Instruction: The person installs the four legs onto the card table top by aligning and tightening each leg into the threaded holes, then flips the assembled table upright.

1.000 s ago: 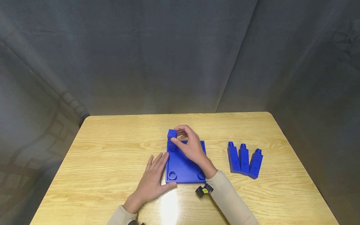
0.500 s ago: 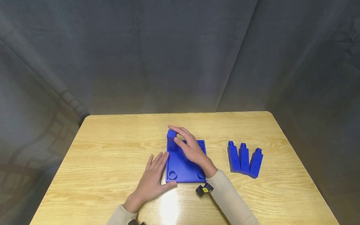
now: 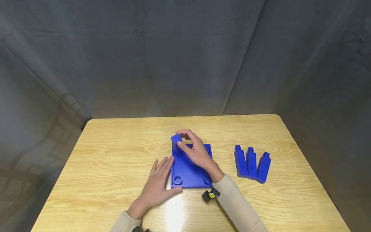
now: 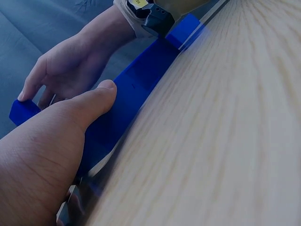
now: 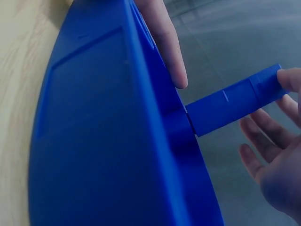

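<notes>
**Blue post standing in the far-left corner of the base plate**

The blue post (image 3: 176, 141) is standing upright in the far-left corner socket of the blue base plate (image 3: 188, 172), a square-sided block with a narrower neck going down into the plate, as the right wrist view is showing (image 5: 235, 106). The right hand (image 3: 195, 151) is reaching across the plate and its grip is closing around the top of the post, thumb and fingertips pinching it. The left hand (image 3: 157, 187) is lying flat on the bench (image 3: 116, 154) against the plate's left edge, fingers straight and the thumb pressing the near edge, holding nothing.

The plate is showing round sockets at its corners; the two near ones are sitting unfilled.

To the right of the plate, well apart from it, three more blue posts (image 3: 252, 165) are lying side by side on the bench, necks pointing away. Nothing is lying between them and the plate.
</notes>
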A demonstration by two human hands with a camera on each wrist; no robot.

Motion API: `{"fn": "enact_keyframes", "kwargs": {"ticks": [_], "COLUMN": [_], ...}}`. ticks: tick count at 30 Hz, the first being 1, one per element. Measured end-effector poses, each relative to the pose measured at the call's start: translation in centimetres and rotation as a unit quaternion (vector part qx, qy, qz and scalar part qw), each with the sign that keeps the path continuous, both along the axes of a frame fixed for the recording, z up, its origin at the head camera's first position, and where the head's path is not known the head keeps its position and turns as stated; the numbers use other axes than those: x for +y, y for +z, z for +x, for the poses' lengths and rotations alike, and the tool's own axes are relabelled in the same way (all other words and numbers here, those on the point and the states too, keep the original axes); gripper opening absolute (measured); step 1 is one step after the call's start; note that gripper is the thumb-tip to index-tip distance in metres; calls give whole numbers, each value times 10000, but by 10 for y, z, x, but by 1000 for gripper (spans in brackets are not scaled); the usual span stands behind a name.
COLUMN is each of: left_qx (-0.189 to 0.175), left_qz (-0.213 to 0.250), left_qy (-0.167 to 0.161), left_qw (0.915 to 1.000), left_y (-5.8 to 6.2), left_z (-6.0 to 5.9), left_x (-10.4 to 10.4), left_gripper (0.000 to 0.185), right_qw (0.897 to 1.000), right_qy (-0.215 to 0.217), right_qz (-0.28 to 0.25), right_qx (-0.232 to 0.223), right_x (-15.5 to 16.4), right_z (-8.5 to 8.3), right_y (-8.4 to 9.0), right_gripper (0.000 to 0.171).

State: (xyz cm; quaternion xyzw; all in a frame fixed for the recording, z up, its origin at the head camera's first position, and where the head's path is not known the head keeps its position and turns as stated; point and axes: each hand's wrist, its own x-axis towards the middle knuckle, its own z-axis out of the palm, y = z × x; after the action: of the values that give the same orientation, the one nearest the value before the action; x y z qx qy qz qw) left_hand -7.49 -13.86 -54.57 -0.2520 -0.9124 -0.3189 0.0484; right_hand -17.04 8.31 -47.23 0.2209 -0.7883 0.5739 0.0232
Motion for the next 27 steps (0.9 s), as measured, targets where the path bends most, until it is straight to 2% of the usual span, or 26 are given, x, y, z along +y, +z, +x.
{"fn": "enact_keyframes", "kwargs": {"ticks": [7,15,21,27], "left_qx": [30,56,103,66], "left_qz": [24,5,-9,1], "left_qy": [-10,-24,-21,-18], "left_qw": [10000,10000,9999,10000], "left_y": [0,1,1,1], "left_z": [-1,0,0,0], "left_x": [1,1,1,0], "left_gripper": [114,114,114,113], "right_qw": [9992,9991,9998,9995], "right_qy": [-402,-427,-153,291], "right_qz": [19,69,68,0], "right_qx": [26,-1,122,144], "right_x": [-2,-3,-1,0], "right_z": [-1,1,1,1], "right_y": [-1,-1,-1,-1], "right_gripper": [35,41,56,48]}}
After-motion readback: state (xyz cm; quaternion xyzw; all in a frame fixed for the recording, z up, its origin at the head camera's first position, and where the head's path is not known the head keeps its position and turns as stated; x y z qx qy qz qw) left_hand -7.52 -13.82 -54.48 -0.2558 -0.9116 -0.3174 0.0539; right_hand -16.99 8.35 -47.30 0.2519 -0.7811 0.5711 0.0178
